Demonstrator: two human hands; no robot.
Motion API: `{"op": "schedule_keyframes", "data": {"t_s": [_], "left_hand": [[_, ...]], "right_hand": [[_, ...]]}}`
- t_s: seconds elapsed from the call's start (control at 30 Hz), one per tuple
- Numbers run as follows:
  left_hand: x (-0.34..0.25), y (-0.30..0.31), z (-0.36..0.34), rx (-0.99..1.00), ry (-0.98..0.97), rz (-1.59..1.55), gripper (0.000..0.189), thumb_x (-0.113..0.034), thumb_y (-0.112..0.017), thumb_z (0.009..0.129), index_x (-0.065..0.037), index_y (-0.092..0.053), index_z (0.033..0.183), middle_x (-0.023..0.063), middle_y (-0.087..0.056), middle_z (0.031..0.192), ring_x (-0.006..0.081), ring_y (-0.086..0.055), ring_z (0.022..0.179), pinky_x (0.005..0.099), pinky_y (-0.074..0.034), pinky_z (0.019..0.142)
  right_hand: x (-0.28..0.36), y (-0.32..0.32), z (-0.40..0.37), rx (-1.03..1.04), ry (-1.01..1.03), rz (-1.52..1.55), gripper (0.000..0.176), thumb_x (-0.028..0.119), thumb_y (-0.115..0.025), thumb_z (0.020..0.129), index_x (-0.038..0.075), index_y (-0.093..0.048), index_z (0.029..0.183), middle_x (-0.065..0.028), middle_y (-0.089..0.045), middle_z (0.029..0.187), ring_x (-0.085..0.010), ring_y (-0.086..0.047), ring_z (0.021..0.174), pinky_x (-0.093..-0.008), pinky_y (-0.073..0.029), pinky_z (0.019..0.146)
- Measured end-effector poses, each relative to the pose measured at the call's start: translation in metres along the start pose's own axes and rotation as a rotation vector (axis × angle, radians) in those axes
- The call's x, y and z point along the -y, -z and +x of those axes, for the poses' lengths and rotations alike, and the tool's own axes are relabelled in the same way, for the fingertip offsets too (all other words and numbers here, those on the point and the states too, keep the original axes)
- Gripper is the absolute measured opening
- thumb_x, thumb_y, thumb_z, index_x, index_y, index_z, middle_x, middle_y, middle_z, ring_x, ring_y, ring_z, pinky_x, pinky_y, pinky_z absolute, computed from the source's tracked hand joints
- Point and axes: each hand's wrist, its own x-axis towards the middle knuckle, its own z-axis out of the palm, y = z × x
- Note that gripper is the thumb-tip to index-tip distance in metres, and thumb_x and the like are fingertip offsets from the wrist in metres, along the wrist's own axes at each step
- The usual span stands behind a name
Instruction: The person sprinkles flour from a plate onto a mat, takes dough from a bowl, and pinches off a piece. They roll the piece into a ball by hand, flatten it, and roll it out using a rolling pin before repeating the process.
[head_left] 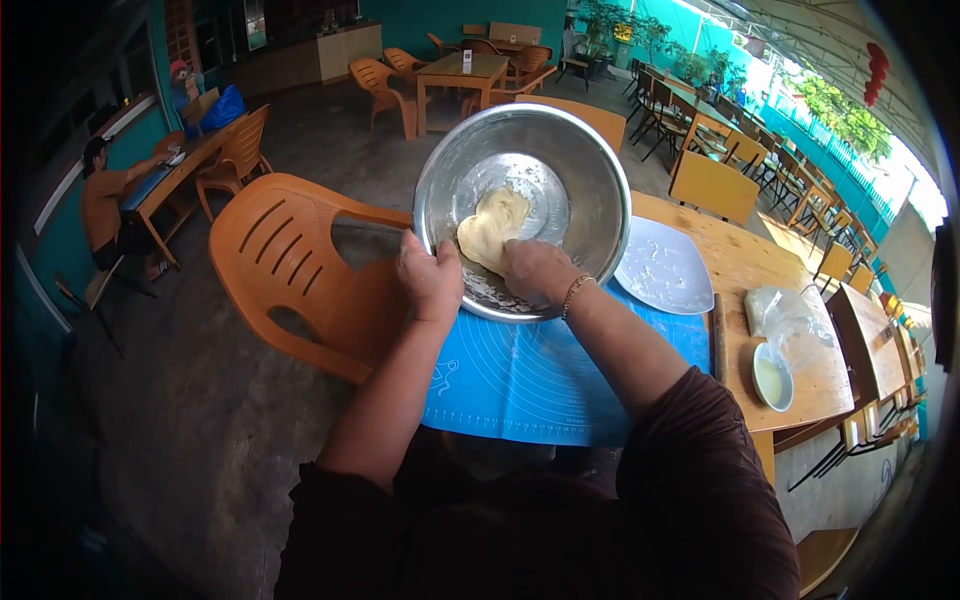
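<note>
A steel mixing bowl point(595, 190) is tilted toward me above a blue silicone mat point(510, 375). My left hand point(432, 275) grips its near-left rim, thumb on the inner side and the other fingers mostly hidden behind the wall. Inside lies a soft, pale lump of dough point(490, 232), with whitish smears on the metal around it. My right hand point(540, 272) reaches into the bowl, fingers closed against the lower right of the dough; the fingertips are partly hidden.
Right of the bowl are a floury white plate point(665, 268), a clear plastic bag point(790, 318) and a small bowl of pale liquid point(772, 378) on the wooden table point(740, 235). An orange chair point(300, 270) stands left. A person point(108, 205) sits at a far-left table.
</note>
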Motion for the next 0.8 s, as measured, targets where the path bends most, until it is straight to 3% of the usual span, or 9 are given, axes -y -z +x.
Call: {"op": "schedule_keyframes", "data": {"t_s": [0.07,0.13,0.17,0.33,0.43,0.6,0.67,0.8], "left_hand": [[-0.004,0.001,-0.001,0.025,-0.007,-0.019,0.021,-0.006,-0.059,0.075,0.006,-0.054,0.092,0.0265,-0.064,0.084,0.0425,-0.064,0.081,0.0453,-0.05,0.074],[-0.003,0.0,-0.001,0.027,-0.011,-0.024,0.022,-0.006,-0.059,0.074,0.006,-0.054,0.092,0.0265,-0.064,0.084,0.0428,-0.064,0.08,0.0455,-0.05,0.074],[-0.003,-0.001,-0.001,0.025,-0.02,-0.027,0.022,-0.005,-0.059,0.074,0.006,-0.053,0.092,0.0265,-0.064,0.084,0.043,-0.063,0.08,0.0457,-0.05,0.074],[-0.005,0.0,-0.004,0.013,-0.073,-0.038,0.021,-0.005,-0.058,0.073,0.006,-0.052,0.09,0.0264,-0.063,0.084,0.0435,-0.063,0.08,0.046,-0.05,0.074],[-0.002,0.001,-0.005,0.043,-0.041,-0.05,0.022,-0.005,-0.06,0.074,0.005,-0.053,0.094,0.0252,-0.064,0.087,0.0424,-0.063,0.083,0.0452,-0.049,0.077],[-0.003,-0.001,-0.006,0.034,-0.024,0.015,0.023,-0.004,-0.061,0.076,0.005,-0.053,0.096,0.0249,-0.064,0.09,0.0416,-0.063,0.085,0.0445,-0.049,0.079],[-0.001,-0.006,-0.005,-0.019,-0.057,0.022,0.019,-0.003,-0.056,0.074,0.007,-0.05,0.089,0.0283,-0.061,0.085,0.0451,-0.061,0.08,0.0475,-0.048,0.075],[-0.003,-0.004,-0.006,-0.014,-0.044,-0.008,0.018,-0.003,-0.055,0.075,0.007,-0.049,0.088,0.0288,-0.06,0.085,0.0452,-0.06,0.08,0.0477,-0.048,0.075]], "right_hand": [[0.0,0.001,-0.003,0.037,0.033,-0.031,0.021,0.013,-0.057,0.083,0.002,-0.067,0.097,-0.0205,-0.069,0.1,-0.0332,-0.067,0.098,-0.0428,-0.052,0.085],[-0.001,-0.009,-0.004,-0.446,0.068,-0.143,0.023,0.012,-0.055,0.083,0.002,-0.068,0.099,-0.021,-0.069,0.099,-0.033,-0.067,0.095,-0.0414,-0.052,0.082],[0.001,-0.014,-0.004,-0.448,0.062,-0.142,0.023,0.012,-0.055,0.083,0.002,-0.068,0.099,-0.021,-0.069,0.099,-0.033,-0.067,0.095,-0.0414,-0.052,0.082],[0.01,-0.022,0.0,-0.189,0.05,-0.166,0.02,0.011,-0.054,0.082,0.003,-0.072,0.087,-0.0193,-0.07,0.094,-0.032,-0.069,0.09,-0.0418,-0.053,0.076],[0.004,-0.024,0.0,-0.224,0.069,-0.119,0.02,0.01,-0.053,0.082,0.004,-0.073,0.082,-0.0197,-0.07,0.091,-0.0322,-0.069,0.088,-0.0417,-0.054,0.075],[0.004,-0.022,0.003,-0.168,0.032,-0.018,0.02,0.011,-0.055,0.08,0.002,-0.072,0.084,-0.0216,-0.069,0.092,-0.034,-0.068,0.089,-0.0415,-0.053,0.079],[0.001,-0.023,0.006,-0.161,0.028,0.014,0.021,0.012,-0.056,0.079,0.001,-0.072,0.085,-0.0222,-0.068,0.093,-0.0349,-0.068,0.091,-0.0417,-0.053,0.08],[-0.009,-0.01,0.002,-0.007,0.08,0.142,0.033,0.024,-0.059,0.082,-0.004,-0.07,0.093,-0.0269,-0.067,0.097,-0.0386,-0.066,0.093,-0.042,-0.052,0.083]]}}
